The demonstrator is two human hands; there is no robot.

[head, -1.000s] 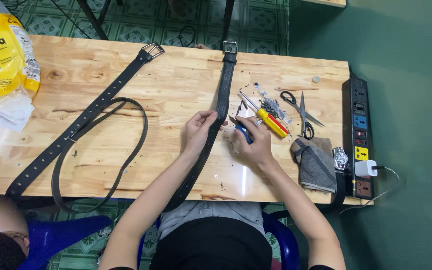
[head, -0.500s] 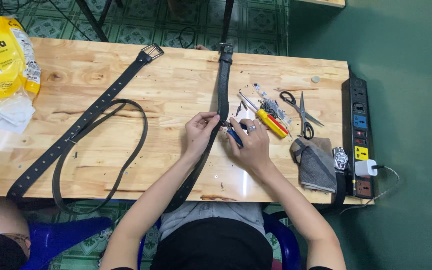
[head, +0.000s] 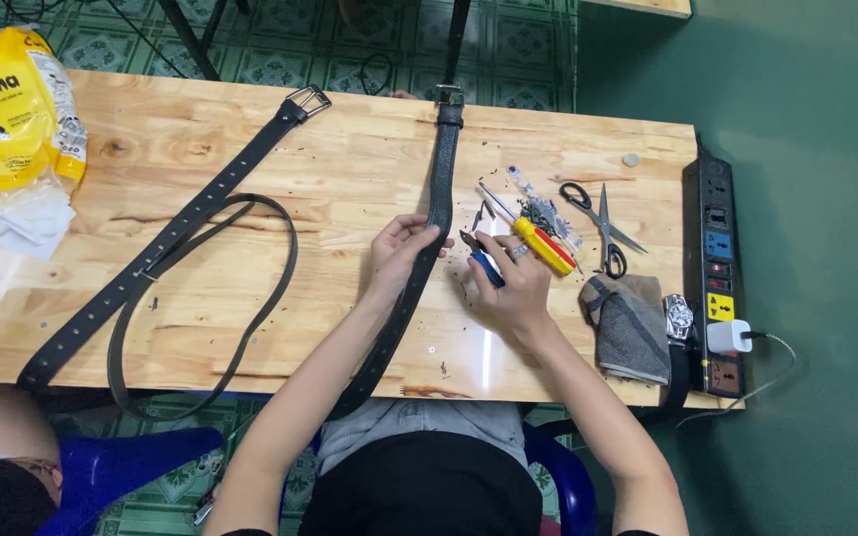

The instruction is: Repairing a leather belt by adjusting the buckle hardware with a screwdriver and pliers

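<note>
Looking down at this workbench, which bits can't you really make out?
All from the head view:
- Tool in the right hand: only a blue handle and dark tip show; fingers cover the rest.
- Black belt: its lower end drops behind the table edge and the person's lap; the left hand hides part of it.
- Small metal bits beside the screwdriver: too small to identify.
- Yellow packet: cut off by the left edge.

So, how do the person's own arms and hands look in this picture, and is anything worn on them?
Both forearms are bare, with no sleeves in view down to the bottom edge of the picture. The left hand wears no glove and shows no ring or watch. The right hand is also gloveless and has a silver-coloured ring on one finger. No wristband or bracelet is visible on either wrist.
</note>
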